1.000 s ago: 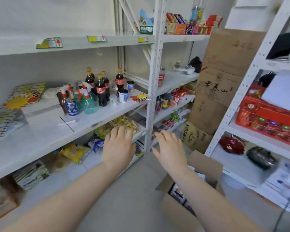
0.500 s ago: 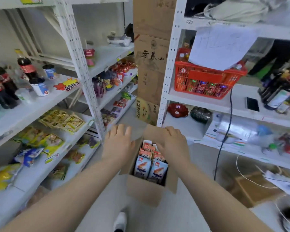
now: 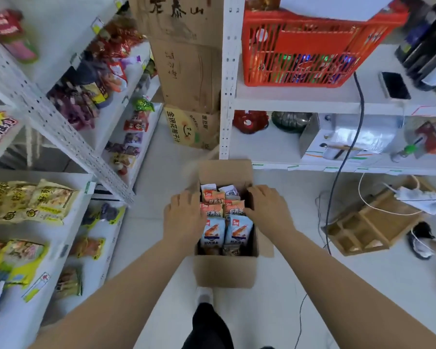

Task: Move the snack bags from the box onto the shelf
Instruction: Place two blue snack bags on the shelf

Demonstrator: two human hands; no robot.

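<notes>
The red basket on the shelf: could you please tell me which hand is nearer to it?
Right. The right hand is at the box's right side, below the red basket; the left hand is at its left side, farther away.

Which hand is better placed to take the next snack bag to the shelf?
Probably left. The left hand is at the snack bags in the box, on the side of the snack shelf; the right hand would cross over.

I see the box (image 3: pixel 224 272) on the floor straight ahead, snack bags (image 3: pixel 223 219) standing inside it. My left hand (image 3: pixel 184 220) flanks the bags on their left and my right hand (image 3: pixel 268 210) on their right. The shelf (image 3: pixel 86 176) runs along the left, and stacked cartons (image 3: pixel 186 71) stand behind the box.
</notes>
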